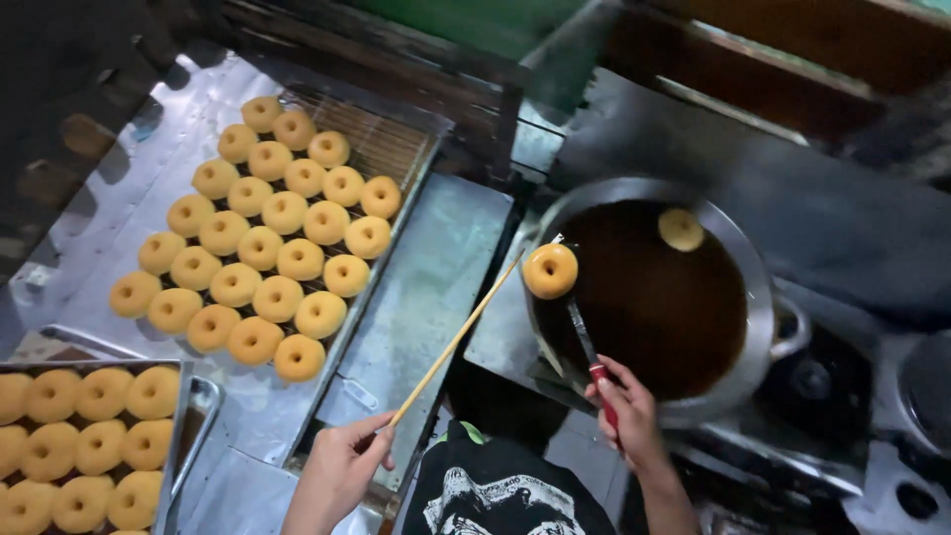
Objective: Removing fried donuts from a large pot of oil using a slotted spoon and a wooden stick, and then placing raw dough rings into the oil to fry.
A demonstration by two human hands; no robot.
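Observation:
My right hand (626,411) grips the red handle of a long metal tool (584,342) whose tip carries a golden fried doughnut (550,270) over the near left rim of a big wok (763,297) of dark oil. A second doughnut (682,229) floats in the oil at the far side. My left hand (342,466) pinches a long thin wooden stick (456,342) that slants up toward the lifted doughnut, its tip just left of it.
Many fried doughnuts (263,243) lie in rows on a wire rack over a metal tray (381,149) at the left. A smaller tray (193,406) of paler doughnuts (84,436) sits at the bottom left. A stove burner knob (817,376) is right of the wok.

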